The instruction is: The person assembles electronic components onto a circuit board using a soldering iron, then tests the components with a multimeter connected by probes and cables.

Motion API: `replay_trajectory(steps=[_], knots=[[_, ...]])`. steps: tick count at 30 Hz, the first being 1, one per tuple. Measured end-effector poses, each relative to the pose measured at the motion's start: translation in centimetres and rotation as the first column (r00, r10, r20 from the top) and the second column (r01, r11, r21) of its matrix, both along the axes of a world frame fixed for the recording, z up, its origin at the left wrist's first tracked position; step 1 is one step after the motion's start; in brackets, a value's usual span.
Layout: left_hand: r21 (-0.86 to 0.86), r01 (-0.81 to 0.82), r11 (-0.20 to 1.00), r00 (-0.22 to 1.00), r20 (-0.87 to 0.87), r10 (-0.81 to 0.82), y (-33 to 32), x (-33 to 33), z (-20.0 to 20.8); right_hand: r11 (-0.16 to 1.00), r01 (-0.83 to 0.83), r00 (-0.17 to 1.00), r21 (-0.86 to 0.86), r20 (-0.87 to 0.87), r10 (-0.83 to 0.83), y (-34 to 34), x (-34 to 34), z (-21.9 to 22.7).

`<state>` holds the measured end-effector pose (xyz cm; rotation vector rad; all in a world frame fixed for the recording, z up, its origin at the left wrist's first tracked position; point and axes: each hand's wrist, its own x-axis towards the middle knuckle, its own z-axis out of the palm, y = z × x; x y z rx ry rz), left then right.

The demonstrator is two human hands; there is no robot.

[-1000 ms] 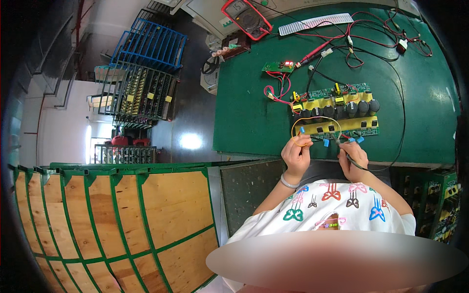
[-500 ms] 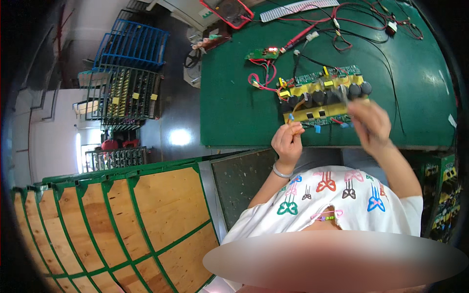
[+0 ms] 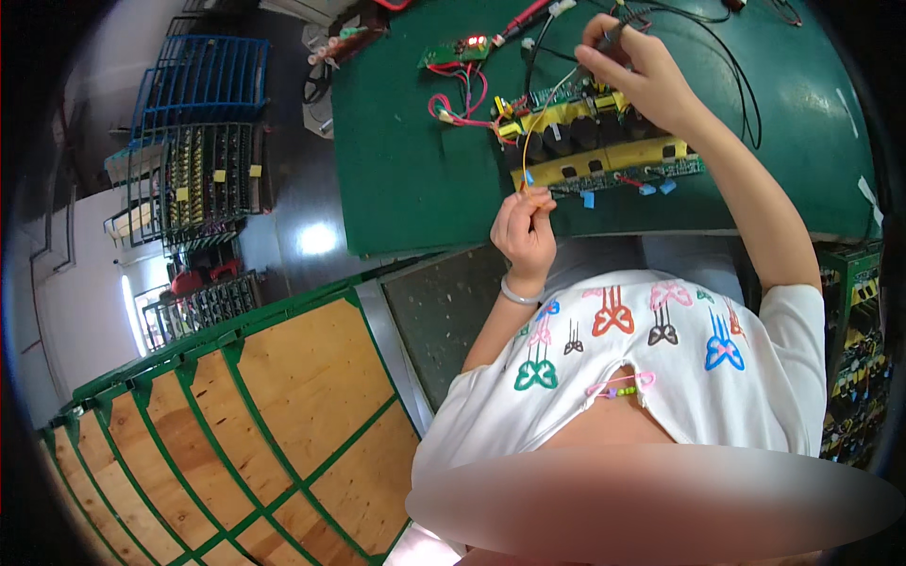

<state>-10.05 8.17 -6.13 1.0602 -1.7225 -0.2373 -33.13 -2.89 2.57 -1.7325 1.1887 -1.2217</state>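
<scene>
On the green bench top lies a long circuit board (image 3: 613, 156) with black round capacitors, yellow tape and blue connectors along its near edge. Closed in a pinch, my left hand (image 3: 525, 236) holds a thin yellow-orange wire (image 3: 525, 156) at the board's near left corner. That wire rises over the board toward my right hand (image 3: 646, 80), which is above its far side. Its fingers are closed round a slim dark grey thing (image 3: 612, 38), whose kind I cannot tell. My right hand hides part of the far edge.
A small green board (image 3: 458, 52) with a lit red display is joined to the big board by pink-red wires (image 3: 458, 111). A red probe (image 3: 524, 21) and black leads (image 3: 736, 71) lie behind. A plywood-panelled green frame (image 3: 293, 387) stands at lower left, racks (image 3: 203, 184) beyond.
My right hand has moved from the board's right part up and left to its far side. My left hand keeps its pinch on the wire. The whole view has shifted.
</scene>
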Motion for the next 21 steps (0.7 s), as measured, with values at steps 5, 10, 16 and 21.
replay_trajectory(steps=[5,10,16,21], knots=[[0.025,-0.018,1.000,1.000,0.003,0.018,0.17,0.30,-0.46,0.987,0.070,0.998,0.143,-0.004,-0.070,0.20,0.32,0.66],[0.033,-0.028,0.999,1.000,0.010,0.028,0.26,0.33,-0.43,0.982,0.096,0.995,0.163,-0.025,-0.093,0.17,0.26,0.32],[0.038,-0.036,0.999,0.999,0.029,0.035,0.22,0.27,-0.27,0.978,0.109,0.994,0.180,-0.013,-0.109,0.52,0.30,0.60],[0.042,-0.043,0.998,0.998,0.037,0.041,0.23,0.20,-0.45,0.980,0.123,0.992,0.159,-0.058,-0.115,0.36,0.06,0.71]])
